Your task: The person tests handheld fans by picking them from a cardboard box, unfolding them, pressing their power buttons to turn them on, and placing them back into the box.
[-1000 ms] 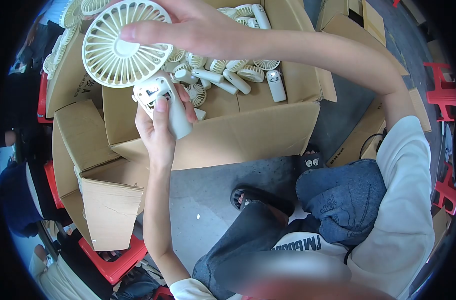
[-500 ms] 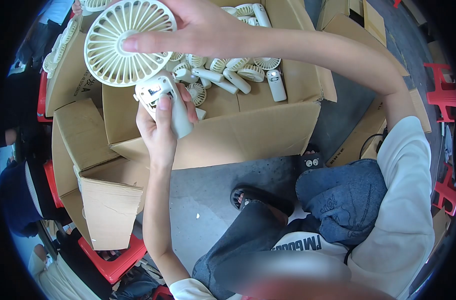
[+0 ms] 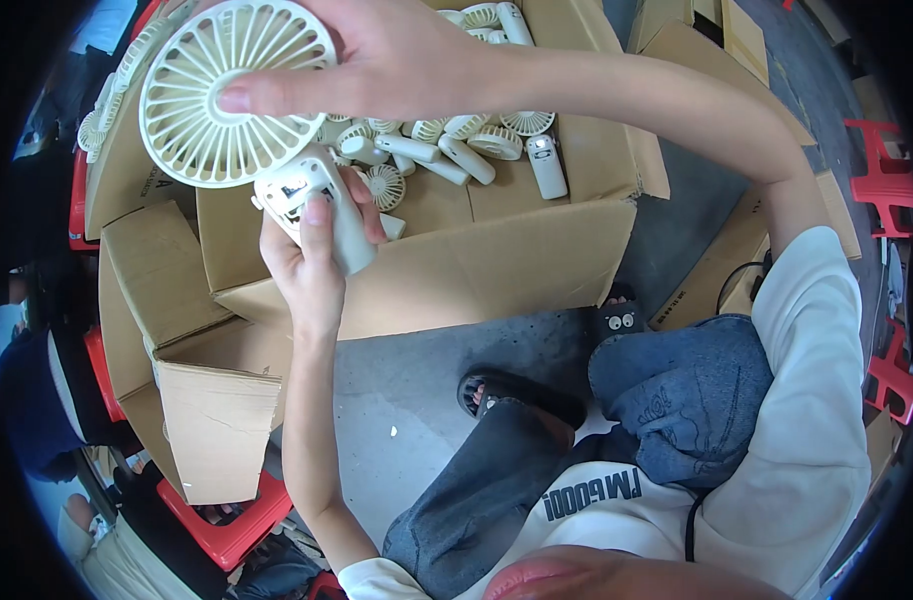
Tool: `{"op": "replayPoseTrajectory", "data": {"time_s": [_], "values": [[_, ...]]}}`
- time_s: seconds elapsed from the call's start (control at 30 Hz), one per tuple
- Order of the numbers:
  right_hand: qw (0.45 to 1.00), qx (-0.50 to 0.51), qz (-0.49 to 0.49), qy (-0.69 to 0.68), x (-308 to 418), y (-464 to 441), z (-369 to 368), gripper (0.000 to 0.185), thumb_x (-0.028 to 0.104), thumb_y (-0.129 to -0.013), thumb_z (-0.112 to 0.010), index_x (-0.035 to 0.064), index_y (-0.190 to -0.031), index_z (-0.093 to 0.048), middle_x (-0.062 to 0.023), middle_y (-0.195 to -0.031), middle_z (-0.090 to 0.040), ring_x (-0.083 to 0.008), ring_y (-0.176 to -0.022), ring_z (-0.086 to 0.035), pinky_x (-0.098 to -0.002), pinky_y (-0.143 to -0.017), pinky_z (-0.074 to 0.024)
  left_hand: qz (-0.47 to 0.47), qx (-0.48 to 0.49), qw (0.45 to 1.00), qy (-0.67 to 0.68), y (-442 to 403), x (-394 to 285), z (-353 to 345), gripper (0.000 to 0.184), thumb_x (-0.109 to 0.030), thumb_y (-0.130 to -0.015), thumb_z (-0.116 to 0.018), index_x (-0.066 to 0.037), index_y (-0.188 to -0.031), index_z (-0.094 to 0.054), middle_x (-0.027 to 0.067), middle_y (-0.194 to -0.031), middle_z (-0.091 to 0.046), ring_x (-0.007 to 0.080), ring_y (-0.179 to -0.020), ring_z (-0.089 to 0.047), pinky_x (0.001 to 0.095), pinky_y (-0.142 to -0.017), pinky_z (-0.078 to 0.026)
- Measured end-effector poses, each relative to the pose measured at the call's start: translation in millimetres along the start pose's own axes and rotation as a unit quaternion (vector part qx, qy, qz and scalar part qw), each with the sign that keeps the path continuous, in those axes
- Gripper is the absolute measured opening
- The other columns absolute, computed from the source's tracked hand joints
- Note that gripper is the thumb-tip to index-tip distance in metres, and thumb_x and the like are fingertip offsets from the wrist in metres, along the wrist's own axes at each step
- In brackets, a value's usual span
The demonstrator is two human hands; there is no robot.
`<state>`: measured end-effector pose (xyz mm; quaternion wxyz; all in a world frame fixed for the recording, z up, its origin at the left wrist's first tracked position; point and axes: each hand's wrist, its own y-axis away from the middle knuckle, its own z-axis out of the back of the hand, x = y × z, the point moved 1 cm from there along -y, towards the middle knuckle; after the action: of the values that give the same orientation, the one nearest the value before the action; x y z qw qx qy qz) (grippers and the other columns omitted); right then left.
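A white handheld fan is held up over the front left of a large cardboard box. My left hand is closed around its handle, with the thumb pressed near a dark cut-out on the handle's face. Across the round slatted grille lies my right hand, gripping the fan's head with the thumb on the hub; its other fingers are hidden behind. Below and beyond, several similar white fans lie jumbled in the box.
The big cardboard box has its near flap folded outward. A smaller open carton stands at the left near a red stool. More fans line the box's left edge. Cardboard and red stools are at the right.
Both hands and the fan have shifted slightly left in view, the fan's head also a little lower. The grip on the fan looks the same.
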<state>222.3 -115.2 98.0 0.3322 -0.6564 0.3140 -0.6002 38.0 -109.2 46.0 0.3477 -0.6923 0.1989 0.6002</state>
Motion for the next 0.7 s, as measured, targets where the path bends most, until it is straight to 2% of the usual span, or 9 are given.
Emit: {"op": "replayPoseTrajectory", "data": {"time_s": [0.03, 0.13, 0.3, 0.4, 0.43, 0.53, 0.57, 0.7], "values": [[1.0, -0.001, -0.002, 0.001, -2, 0, 0, 0.048, 0.025, -0.09, -0.063, -0.0028, -0.126, -0.046, -0.0131, -0.106, -0.063, -0.019, -0.099, -0.06, -0.032, -0.087, -0.047, 0.002, 0.001, 1.0, 0.001, 0, 1, 0, 0.031, -0.028, -0.099, -0.048, 0.003, -0.102, -0.049, 0.0119, -0.084, -0.059, 0.016, -0.059, -0.057, 0.0278, -0.049, -0.046], [0.992, 0.013, -0.082, 0.097, -15, -1, 1, 0.064, 0.042, -0.081, -0.071, 0.0022, -0.128, -0.051, -0.0109, -0.109, -0.065, -0.0181, -0.1, -0.063, -0.0271, -0.086, -0.0499, -0.003, 0.014, 1.0, -0.024, 2, 4, 1, 0.038, -0.028, -0.098, -0.043, 0.003, -0.121, -0.043, 0.0133, -0.091, -0.056, 0.0182, -0.058, -0.054, 0.032, -0.051, -0.046], [0.991, -0.042, -0.124, -0.011, -29, 5, -3, 0.056, 0.039, -0.081, -0.073, 0.0004, -0.119, -0.057, -0.0104, -0.103, -0.067, -0.0175, -0.097, -0.064, -0.0269, -0.085, -0.0501, 0.013, -0.013, 0.999, -0.027, -3, 1, 0, 0.038, -0.029, -0.099, -0.043, 0.002, -0.121, -0.043, 0.0128, -0.092, -0.056, 0.0183, -0.06, -0.054, 0.0323, -0.053, -0.046], [0.965, 0.041, -0.247, -0.078, -39, 6, -1, 0.05, 0.04, -0.079, -0.074, -0.0011, -0.106, -0.063, -0.0091, -0.096, -0.068, -0.0171, -0.089, -0.066, -0.027, -0.087, -0.0494, 0.035, -0.078, 0.996, -0.002, -10, 0, -8, 0.03, -0.026, -0.099, -0.045, 0.002, -0.106, -0.049, 0.0118, -0.092, -0.059, 0.0162, -0.068, -0.058, 0.028, -0.059, -0.048], [0.964, 0.041, -0.25, -0.076, -42, 6, 0, 0.05, 0.04, -0.079, -0.074, -0.0011, -0.106, -0.063, -0.0091, -0.096, -0.068, -0.0171, -0.089, -0.066, -0.027, -0.087, -0.0494, 0.035, -0.078, 0.996, 0.002, -12, 0, -9, 0.03, -0.026, -0.099, -0.045, 0.002, -0.106, -0.049, 0.0118, -0.092, -0.059, 0.0162, -0.068, -0.058, 0.028, -0.059, -0.048], [0.952, 0.068, -0.297, -0.025, -53, 13, 4, 0.046, 0.04, -0.079, -0.074, -0.0001, -0.098, -0.065, -0.0057, -0.086, -0.067, -0.0174, -0.078, -0.066, -0.029, -0.082, -0.051, 0.064, -0.139, 0.988, 0.004, -17, 6, -9, 0.032, -0.026, -0.099, -0.045, 0.004, -0.112, -0.049, 0.0123, -0.094, -0.059, 0.0176, -0.08, -0.06, 0.029, -0.07, -0.05], [0.951, 0.068, -0.301, -0.023, -55, 15, 8, 0.046, 0.04, -0.079, -0.074, -0.0001, -0.098, -0.065, -0.0057, -0.086, -0.067, -0.0174, -0.078, -0.066, -0.029, -0.082, -0.051, 0.066, -0.139, 0.988, 0.007, -19, 9, -9, 0.032, -0.026, -0.099, -0.045, 0.004, -0.112, -0.049, 0.0123, -0.094, -0.059, 0.0176, -0.08, -0.06, 0.029, -0.07, -0.05], [0.897, 0.119, -0.426, 0.01, -70, 11, 43, 0.041, 0.031, -0.083, -0.07, -0.0023, -0.105, -0.063, -0.0094, -0.092, -0.066, -0.0196, -0.084, -0.065, -0.032, -0.08, -0.0512, 0.088, -0.172, 0.981, 0.024, -27, 18, -6, 0.039, -0.03, -0.099, -0.046, 0.003, -0.119, -0.049, 0.0122, -0.099, -0.06, 0.0177, -0.089, -0.059, 0.0314, -0.078, -0.049]]}}
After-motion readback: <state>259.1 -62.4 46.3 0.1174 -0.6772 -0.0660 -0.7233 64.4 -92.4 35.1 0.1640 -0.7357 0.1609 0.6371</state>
